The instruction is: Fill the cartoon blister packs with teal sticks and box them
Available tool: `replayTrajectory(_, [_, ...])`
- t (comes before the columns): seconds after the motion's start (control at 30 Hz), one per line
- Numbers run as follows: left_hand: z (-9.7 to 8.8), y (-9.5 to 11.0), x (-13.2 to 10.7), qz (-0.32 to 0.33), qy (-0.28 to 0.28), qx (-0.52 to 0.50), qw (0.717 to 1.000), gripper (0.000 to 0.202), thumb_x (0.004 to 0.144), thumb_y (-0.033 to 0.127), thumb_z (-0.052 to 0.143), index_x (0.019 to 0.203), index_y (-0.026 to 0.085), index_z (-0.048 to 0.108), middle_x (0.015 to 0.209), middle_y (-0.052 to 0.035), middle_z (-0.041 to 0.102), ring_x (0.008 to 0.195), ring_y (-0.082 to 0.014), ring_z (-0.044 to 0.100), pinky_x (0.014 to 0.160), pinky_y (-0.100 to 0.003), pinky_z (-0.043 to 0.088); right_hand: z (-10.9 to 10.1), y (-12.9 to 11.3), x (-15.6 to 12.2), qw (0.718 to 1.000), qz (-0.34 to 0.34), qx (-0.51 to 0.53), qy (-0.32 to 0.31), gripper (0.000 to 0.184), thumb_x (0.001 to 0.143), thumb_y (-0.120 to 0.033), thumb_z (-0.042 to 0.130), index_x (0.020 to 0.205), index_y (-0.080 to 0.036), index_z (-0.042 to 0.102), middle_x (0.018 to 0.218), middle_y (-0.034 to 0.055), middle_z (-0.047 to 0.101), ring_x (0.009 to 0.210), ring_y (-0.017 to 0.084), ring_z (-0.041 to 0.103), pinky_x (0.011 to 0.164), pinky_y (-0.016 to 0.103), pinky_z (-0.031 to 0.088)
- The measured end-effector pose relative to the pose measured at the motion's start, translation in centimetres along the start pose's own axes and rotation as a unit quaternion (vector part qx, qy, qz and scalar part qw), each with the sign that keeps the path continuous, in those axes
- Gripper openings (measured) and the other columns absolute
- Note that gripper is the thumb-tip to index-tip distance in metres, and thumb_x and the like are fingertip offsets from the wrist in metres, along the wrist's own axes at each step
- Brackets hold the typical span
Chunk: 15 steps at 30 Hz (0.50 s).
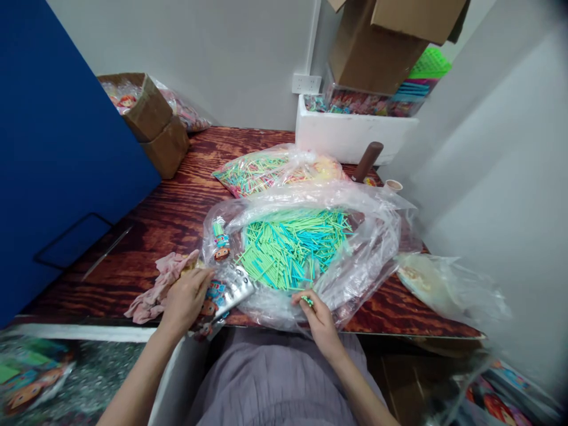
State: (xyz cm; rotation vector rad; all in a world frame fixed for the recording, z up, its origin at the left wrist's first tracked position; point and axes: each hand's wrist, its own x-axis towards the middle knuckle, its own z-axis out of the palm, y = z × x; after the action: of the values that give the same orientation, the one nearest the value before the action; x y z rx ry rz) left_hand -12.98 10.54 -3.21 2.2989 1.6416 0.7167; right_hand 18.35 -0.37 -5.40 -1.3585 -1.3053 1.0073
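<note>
My right hand (320,319) is closed around a small bunch of green sticks (307,300), their ends showing between the fingers. It is at the front edge of a large clear plastic bag (373,254), whose open middle holds a heap of thin green and blue sticks (293,245). My left hand (189,296) has its fingers curled at the edge of a clear plastic packet (215,296) printed with a cartoon figure; the fingertips are partly hidden. Beside that packet is a shiny silver strip (239,284). A filled cartoon packet (220,239) with green sticks lies on the bag's left side.
A pink cloth (160,287) lies left of my left hand. Behind are another bag of coloured sticks (261,168), a brown cylinder (368,161) and a white foam box (355,133). A blue panel (66,148) borders the left; a clear bag (444,287) sits right.
</note>
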Motion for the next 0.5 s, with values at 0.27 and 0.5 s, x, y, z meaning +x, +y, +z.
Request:
replayTrajectory(0.27, [-3.6, 2.6, -0.3, -0.293, 0.206, -0.393, 0.847, 0.031, 0.072, 0.045, 0.072, 0.089, 0.019, 0.067, 0.074, 0.0034, 0.066, 0.062, -0.0136, 0.059, 0.063, -0.027, 0.052, 0.1, 0.4, -0.1, 1.0, 0.001, -0.003, 0.004, 0.023, 0.098, -0.037, 0.046, 0.093, -0.022, 0.062, 0.097, 0.0032, 0.067, 0.1, 0.02, 0.062, 0.09, 0.029, 0.043])
replayTrajectory(0.5, [-3.6, 4.3, -1.2, -0.26, 0.161, -0.387, 0.87, 0.031, 0.079, 0.048, 0.065, 0.071, 0.019, 0.057, 0.056, 0.0062, 0.044, 0.051, -0.0092, 0.039, 0.047, -0.02, 0.033, 0.1, 0.4, -0.1, 1.0, -0.002, -0.003, 0.002, 0.023, 0.098, -0.037, 0.046, 0.092, -0.022, 0.062, 0.098, 0.0038, 0.068, 0.101, 0.02, 0.062, 0.09, 0.029, 0.043])
